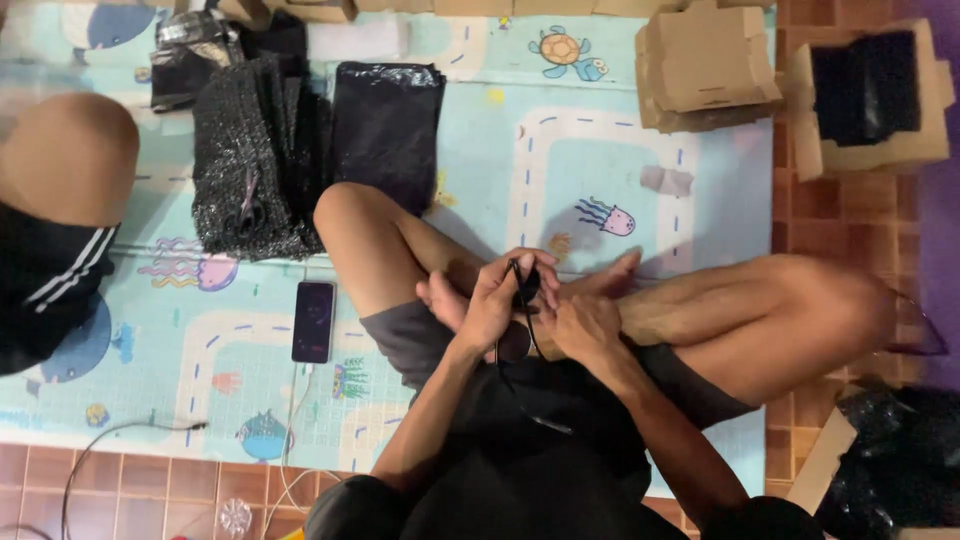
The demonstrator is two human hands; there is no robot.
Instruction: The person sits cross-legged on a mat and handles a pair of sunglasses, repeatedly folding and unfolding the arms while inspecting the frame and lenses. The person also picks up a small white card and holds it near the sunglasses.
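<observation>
Both hands, left hand [492, 305] and right hand [580, 325], close their fingers on a small black item [524, 287]; it seems light, thin, best held by its edges.

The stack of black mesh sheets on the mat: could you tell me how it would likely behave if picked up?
The black mesh stack would probably flop, since its edges sag. It seems light, being thin netting. The layers lie loose, so they might slide apart.

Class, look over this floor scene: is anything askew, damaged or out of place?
Nothing looks damaged or spilled. The stack of cardboard boxes sits slightly crooked, and a phone lies on the play mat with its cable trailing.
</observation>
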